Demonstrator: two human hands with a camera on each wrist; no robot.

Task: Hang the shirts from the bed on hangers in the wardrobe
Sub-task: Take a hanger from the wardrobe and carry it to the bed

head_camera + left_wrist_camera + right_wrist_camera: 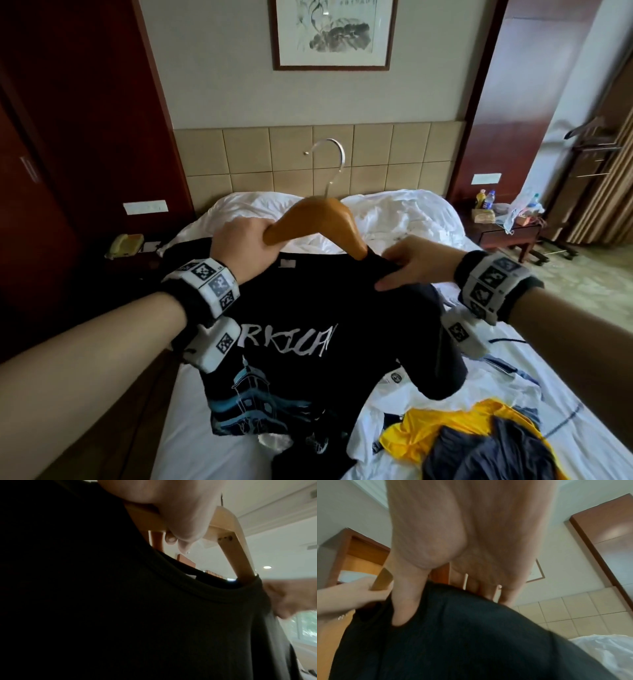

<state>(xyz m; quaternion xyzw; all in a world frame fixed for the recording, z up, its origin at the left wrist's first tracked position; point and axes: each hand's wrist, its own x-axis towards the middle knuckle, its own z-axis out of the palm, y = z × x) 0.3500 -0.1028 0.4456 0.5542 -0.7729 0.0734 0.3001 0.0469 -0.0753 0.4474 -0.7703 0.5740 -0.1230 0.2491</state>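
Note:
A wooden hanger with a metal hook is held up over the bed. My left hand grips its left arm, seen close in the left wrist view as the hanger. The hanger's right arm is inside the neck of a black printed T-shirt, whose collar hangs below the wood. My right hand pinches the shirt's right shoulder, thumb in front of the fabric and fingers behind. The shirt's lower part trails onto the bed.
More shirts, yellow, dark grey and white, lie heaped on the white bed at lower right. Pillows sit at the tiled headboard. Nightstands flank the bed: a phone left, bottles right. Dark wood panels stand on the left.

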